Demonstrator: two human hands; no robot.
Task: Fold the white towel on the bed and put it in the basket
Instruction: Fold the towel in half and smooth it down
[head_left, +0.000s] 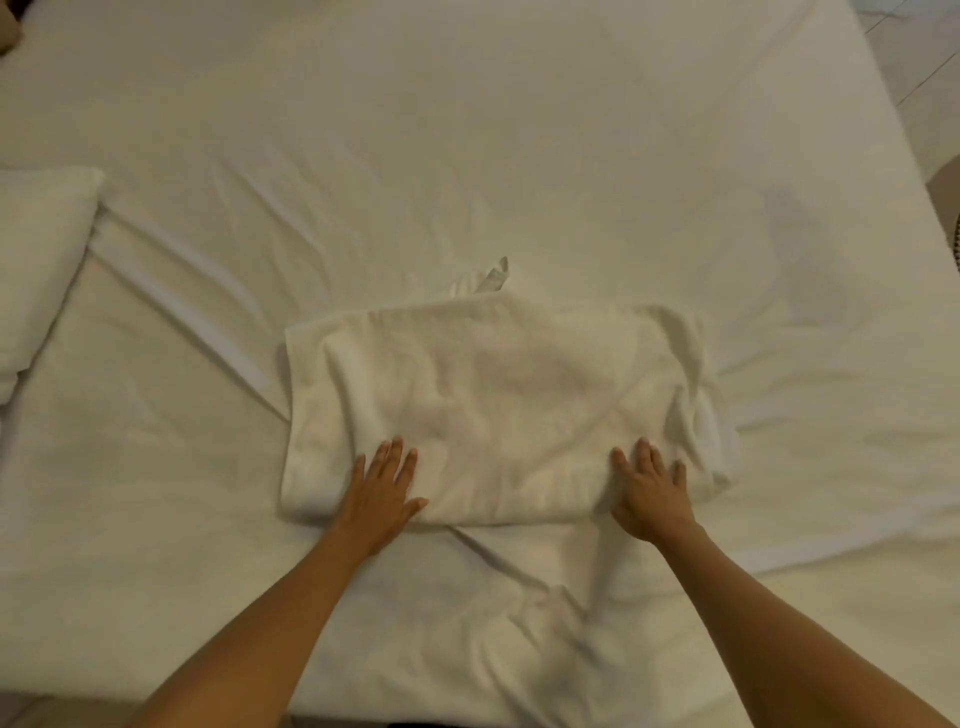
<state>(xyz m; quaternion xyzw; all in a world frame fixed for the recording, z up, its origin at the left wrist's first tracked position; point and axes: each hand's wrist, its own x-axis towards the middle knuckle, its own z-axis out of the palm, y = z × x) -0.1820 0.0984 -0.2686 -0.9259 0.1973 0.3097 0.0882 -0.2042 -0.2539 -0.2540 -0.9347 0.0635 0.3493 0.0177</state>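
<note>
A wrinkled white bed (467, 156) fills the view. Near its edge, the left hand (382, 488) and right hand (652, 491) lie flat, fingers straight, pressing the partly folded towel (493, 395). Far left sits a pillow (41, 260). Folding seems under way; another fold likely comes next. No basket shows.

The light was dim and warm, tinting the white bed (467, 156) yellowish. Soft shadows lay in the sheet's creases and beside the forearms near the bottom edge. The whole picture was slightly soft, with wide-angle bending towards the edges and no glare.
</note>
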